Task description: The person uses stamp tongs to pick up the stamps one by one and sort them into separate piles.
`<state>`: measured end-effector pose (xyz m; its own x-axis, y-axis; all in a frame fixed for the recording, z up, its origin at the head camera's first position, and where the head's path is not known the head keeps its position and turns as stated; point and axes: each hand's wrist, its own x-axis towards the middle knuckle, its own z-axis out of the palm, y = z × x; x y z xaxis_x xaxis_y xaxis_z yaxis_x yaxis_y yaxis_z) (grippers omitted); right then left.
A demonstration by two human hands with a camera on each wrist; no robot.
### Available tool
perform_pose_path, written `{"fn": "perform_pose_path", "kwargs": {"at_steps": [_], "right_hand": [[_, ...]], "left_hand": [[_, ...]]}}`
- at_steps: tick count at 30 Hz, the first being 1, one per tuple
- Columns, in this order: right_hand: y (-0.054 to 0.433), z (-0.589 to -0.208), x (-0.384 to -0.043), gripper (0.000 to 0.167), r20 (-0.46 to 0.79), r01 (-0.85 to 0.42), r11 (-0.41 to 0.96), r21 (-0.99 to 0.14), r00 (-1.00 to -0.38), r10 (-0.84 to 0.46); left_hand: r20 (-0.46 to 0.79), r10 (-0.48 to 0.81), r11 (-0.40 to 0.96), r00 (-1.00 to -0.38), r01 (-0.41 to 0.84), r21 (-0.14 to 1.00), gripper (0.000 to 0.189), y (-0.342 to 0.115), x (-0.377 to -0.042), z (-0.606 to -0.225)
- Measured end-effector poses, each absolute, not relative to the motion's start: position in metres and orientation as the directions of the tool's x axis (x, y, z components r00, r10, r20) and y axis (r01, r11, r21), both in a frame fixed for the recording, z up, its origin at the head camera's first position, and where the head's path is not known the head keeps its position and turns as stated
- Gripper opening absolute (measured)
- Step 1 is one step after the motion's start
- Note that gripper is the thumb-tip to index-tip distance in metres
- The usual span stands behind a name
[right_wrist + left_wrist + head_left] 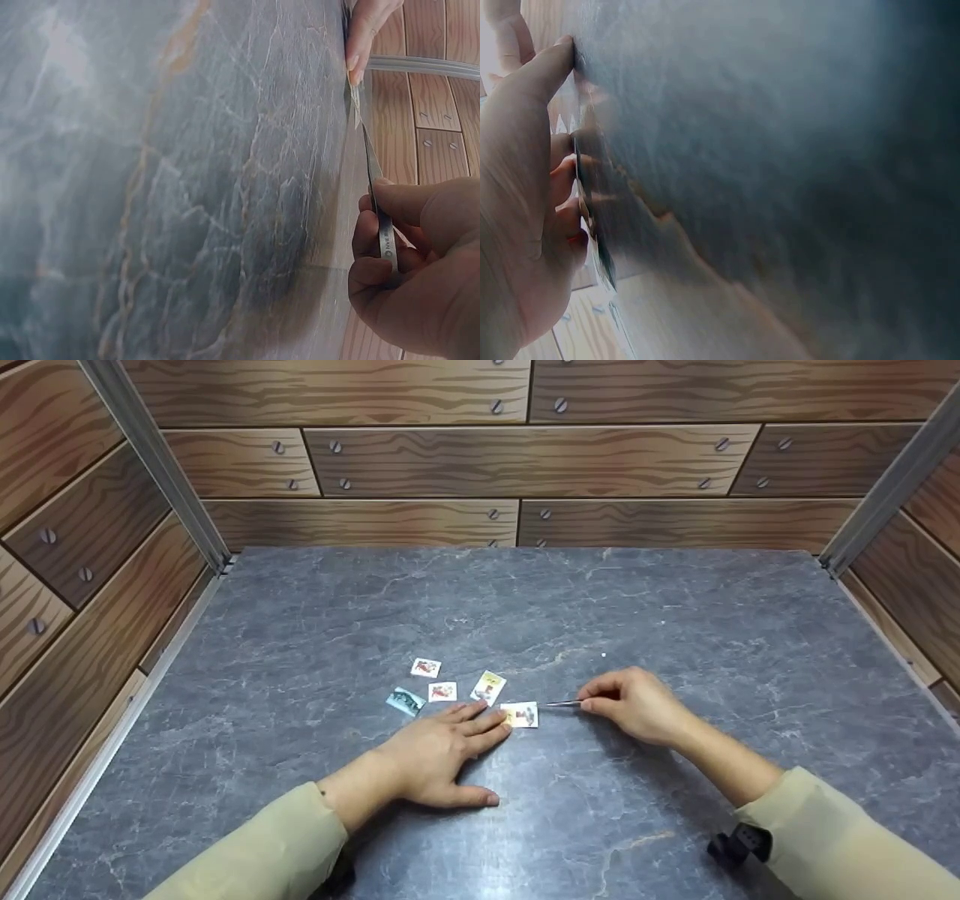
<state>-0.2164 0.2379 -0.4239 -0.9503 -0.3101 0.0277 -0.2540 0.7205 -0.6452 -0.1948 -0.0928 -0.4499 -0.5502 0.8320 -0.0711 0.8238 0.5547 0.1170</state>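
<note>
My right hand (649, 709) pinches a pair of slim metal tweezers (385, 236) between thumb and fingers. Their pointed tip reaches left to the edge of a small white-bordered picture card (525, 714). My left hand (442, 750) lies palm down with fingers straight, its fingertips on the left part of that card, partly hiding it. Just above those fingertips is a tilted yellow-and-white picture card (490, 687). In the left wrist view the left hand (525, 172) is seen edge-on against the tabletop.
Further left lie two small white cards with red pictures, one card (426, 667) behind the other card (442, 691), and a blue-green card (406, 701). A tiny white speck (604, 655) sits on the grey marbled table (337, 607). Wood-patterned walls enclose the back and sides.
</note>
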Motion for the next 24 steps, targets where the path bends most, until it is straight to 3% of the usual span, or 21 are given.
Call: {"fn": "perform_pose_path", "kwargs": {"at_steps": [24], "right_hand": [[0.2342,-0.4238,-0.2149,0.009,0.067,-0.269,0.745,-0.61,-0.955,-0.29]], "left_hand": [[-0.083,0.833,0.552,-0.547,0.829,0.084,0.095,-0.0936,-0.1955,-0.4495]]}}
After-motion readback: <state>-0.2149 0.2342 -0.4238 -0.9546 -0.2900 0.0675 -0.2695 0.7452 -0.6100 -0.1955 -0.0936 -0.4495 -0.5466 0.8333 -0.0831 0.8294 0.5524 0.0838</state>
